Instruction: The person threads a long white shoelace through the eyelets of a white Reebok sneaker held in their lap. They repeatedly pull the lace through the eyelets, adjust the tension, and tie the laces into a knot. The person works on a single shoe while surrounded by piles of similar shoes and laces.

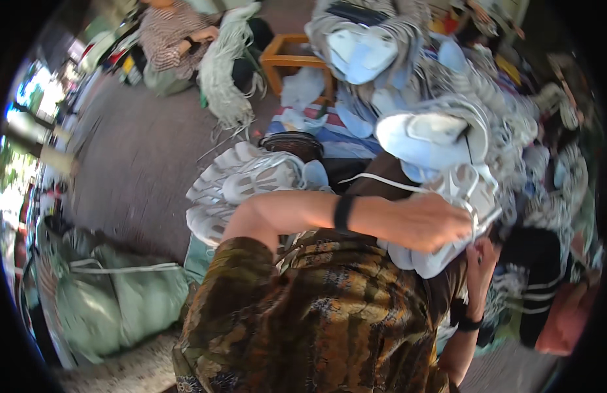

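The white shoe upper [441, 260] lay at three o'clock in my view, over my brown trousers [390, 175]. My left hand [434, 223] grasped it by the laced front, though blur hid whether lace or edge sat between the fingertips; my right hand [481, 257] was curled just beside, toward five, and I couldn't tell what it held. The upper looked light, soft and not fragile, perhaps slippery, so the laced edge seemed the surest hold. Its long axis ran roughly seven to one, rounded end toward seven; a white lace [382, 178] trailed toward nine.
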Demonstrator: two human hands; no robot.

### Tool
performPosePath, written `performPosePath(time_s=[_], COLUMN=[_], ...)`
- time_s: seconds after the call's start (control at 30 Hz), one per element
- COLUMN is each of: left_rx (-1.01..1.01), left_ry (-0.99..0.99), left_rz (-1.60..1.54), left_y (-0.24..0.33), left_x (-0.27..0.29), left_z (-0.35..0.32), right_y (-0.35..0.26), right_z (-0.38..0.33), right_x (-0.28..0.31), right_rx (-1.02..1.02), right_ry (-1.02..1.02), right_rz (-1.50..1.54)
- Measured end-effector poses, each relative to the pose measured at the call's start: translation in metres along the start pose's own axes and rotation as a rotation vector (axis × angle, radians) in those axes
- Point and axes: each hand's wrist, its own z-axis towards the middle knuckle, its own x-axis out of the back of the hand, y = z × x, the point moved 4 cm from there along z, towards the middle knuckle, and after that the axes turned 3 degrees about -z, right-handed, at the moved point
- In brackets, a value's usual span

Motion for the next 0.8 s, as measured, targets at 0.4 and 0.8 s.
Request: performPosePath(time_s=[0.4, 0.8], left_rx=[-0.064, 0.041], left_ry=[0.135, -0.199], left_rz=[-0.102, -0.166], left_y=[-0.002, -0.033], left_x=[-0.029, -0.036], left_z=[0.054, 0.067], right_y=[-0.06, -0.152], right_z=[-0.017, -0.052], right_x=[0.064, 0.173], right_rx=[0.027, 0.465], right_ry=[0.066, 0.386], right_rz=[0.698, 0.219])
